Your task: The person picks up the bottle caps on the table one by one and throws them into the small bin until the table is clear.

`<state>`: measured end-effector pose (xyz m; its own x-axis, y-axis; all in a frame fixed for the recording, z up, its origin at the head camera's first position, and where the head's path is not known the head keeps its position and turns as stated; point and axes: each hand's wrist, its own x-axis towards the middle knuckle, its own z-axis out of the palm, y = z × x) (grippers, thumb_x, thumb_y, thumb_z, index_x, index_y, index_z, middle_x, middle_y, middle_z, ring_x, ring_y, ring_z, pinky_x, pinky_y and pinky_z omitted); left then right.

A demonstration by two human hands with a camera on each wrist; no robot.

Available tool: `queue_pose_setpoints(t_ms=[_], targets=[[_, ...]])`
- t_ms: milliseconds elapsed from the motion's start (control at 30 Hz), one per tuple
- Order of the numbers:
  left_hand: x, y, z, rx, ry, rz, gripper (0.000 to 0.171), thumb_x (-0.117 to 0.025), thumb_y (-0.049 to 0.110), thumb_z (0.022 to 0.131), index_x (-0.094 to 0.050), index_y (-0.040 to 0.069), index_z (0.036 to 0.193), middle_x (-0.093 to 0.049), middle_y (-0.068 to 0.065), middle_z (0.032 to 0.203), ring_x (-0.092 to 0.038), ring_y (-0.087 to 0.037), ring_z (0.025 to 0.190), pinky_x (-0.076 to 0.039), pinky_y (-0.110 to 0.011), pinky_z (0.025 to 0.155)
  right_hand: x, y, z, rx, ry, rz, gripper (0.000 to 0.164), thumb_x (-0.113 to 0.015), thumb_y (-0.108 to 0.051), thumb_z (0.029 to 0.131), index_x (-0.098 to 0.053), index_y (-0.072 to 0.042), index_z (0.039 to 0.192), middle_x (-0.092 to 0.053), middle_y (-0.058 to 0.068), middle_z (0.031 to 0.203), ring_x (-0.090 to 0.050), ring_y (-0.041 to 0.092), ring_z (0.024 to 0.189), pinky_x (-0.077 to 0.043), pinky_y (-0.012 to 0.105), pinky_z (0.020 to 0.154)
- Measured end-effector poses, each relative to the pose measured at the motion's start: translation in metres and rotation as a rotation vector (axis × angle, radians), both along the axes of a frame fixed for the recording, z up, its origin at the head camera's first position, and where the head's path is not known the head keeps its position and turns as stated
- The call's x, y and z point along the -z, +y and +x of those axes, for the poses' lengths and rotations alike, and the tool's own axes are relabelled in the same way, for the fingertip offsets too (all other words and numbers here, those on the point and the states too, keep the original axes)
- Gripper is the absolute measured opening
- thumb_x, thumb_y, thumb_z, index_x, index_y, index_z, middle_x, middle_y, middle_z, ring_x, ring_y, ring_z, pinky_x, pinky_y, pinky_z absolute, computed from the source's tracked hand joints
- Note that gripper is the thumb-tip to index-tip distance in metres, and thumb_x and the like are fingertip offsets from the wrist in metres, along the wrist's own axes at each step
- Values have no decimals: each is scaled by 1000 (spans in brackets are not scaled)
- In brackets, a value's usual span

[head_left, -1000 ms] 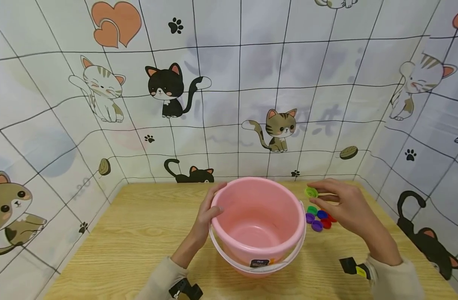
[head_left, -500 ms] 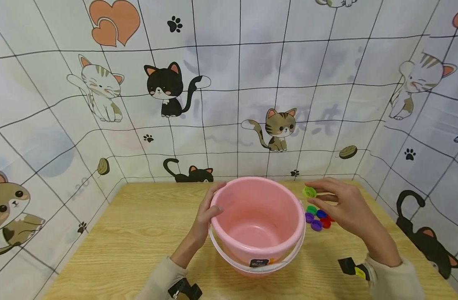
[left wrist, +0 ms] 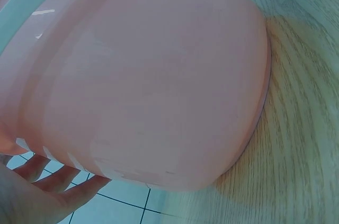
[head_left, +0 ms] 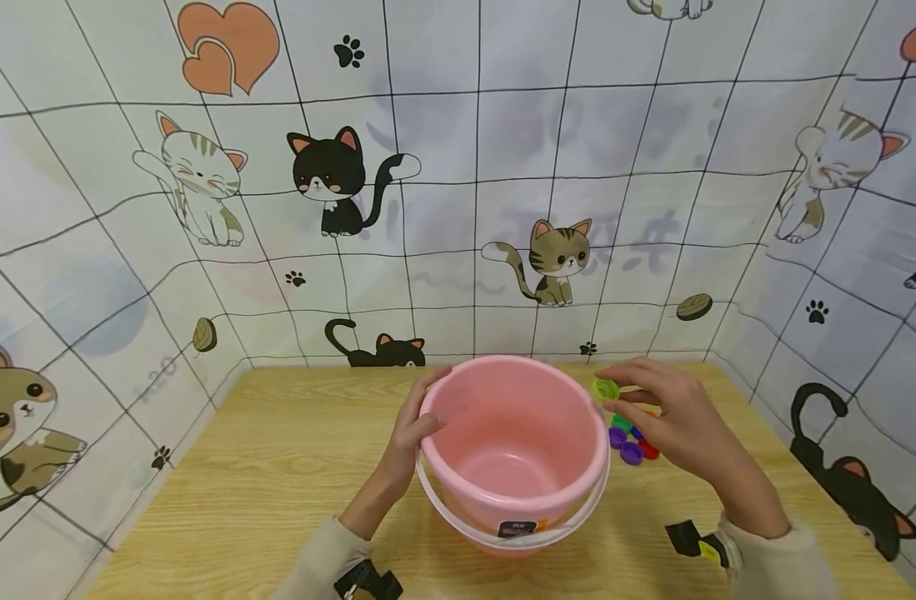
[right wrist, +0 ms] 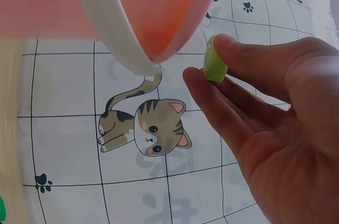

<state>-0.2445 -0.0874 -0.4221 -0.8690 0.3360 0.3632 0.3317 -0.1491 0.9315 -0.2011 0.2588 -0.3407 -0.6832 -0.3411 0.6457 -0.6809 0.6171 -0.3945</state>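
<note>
A pink bucket (head_left: 513, 408) stands on the wooden table in the head view, its white handle (head_left: 519, 542) lowered across the front. My left hand (head_left: 407, 437) grips its left rim, thumb over the inside and fingers along the outer wall. These fingers (left wrist: 58, 181) show against the bucket's side in the left wrist view. A small light-green bottle cap (head_left: 606, 389) is pinched between the thumb and fingers of my right hand (head_left: 668, 417), just right of the far rim. In the right wrist view the cap (right wrist: 215, 68) appears edge-on, apart from the bucket's rim.
Several loose bottle caps, among them a purple cap (head_left: 632, 452) and a red cap (head_left: 649, 450), lie right of the bucket, partly behind my right hand. A white cloth wall (head_left: 458, 208) with printed cats encloses the table (head_left: 277, 467) at the back and sides.
My right hand has moved left with the light-green bottle cap, closer to the bucket's rim. My left hand and the bucket have stayed put.
</note>
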Motion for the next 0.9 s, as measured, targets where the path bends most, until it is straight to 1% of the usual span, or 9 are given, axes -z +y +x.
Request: queue_pose_setpoints(t_ms=[100, 233, 333, 500, 600, 733, 900], targets=[[1, -1, 1, 1, -4, -7, 72, -46, 20, 87, -36, 19, 158, -46, -15, 153, -52, -42, 129, -55, -51, 98, 1, -4, 1, -13, -12, 6, 41, -82, 5, 81, -74, -9, 118, -74, 6, 114, -73, 11, 100, -58, 14, 78], [1, -1, 2, 10, -6, -10, 71, -46, 19, 88, -36, 20, 158, -45, -16, 153, -51, -43, 129, -55, -51, 98, 2, -7, 1, -1, -13, 27, 41, -81, 4, 82, -73, -10, 120, -74, 5, 115, -74, 20, 100, -58, 15, 78], [-1, -1, 1, 11, -1, -6, 72, -46, 19, 88, -35, 19, 159, -44, -17, 153, -51, -44, 129, -55, -51, 98, 1, -10, 0, 8, -12, 39, 41, -81, 5, 82, -72, -9, 120, -74, 4, 114, -74, 22, 99, -57, 15, 79], [-3, -1, 2, 10, 12, -5, 73, -46, 19, 87, -35, 16, 159, -45, -17, 153, -51, -44, 129, -55, -51, 98, -3, -15, -3, -41, -24, 41, 41, -79, 8, 82, -71, -4, 120, -75, 8, 116, -74, 26, 100, -59, 18, 78], [-1, -2, 3, 18, 8, -6, 72, -46, 19, 88, -35, 17, 159, -44, -18, 154, -51, -44, 130, -55, -50, 98, -5, -18, -4, -69, -34, 46, 42, -78, 9, 83, -71, -2, 122, -74, 10, 118, -75, 26, 98, -60, 18, 77], [0, -2, 4, 23, -2, -4, 71, -46, 19, 88, -35, 20, 158, -44, -17, 154, -50, -44, 131, -54, -50, 99, -8, -21, -4, -92, -31, 71, 43, -76, 7, 85, -70, -4, 125, -73, 11, 120, -76, 23, 95, -60, 19, 77], [1, -4, 7, 23, 4, 2, 72, -46, 19, 88, -34, 18, 159, -44, -17, 153, -50, -45, 131, -54, -51, 99, -14, -27, -4, -109, 3, 139, 40, -78, 3, 85, -72, -8, 123, -72, 4, 115, -77, 18, 92, -60, 20, 75]])
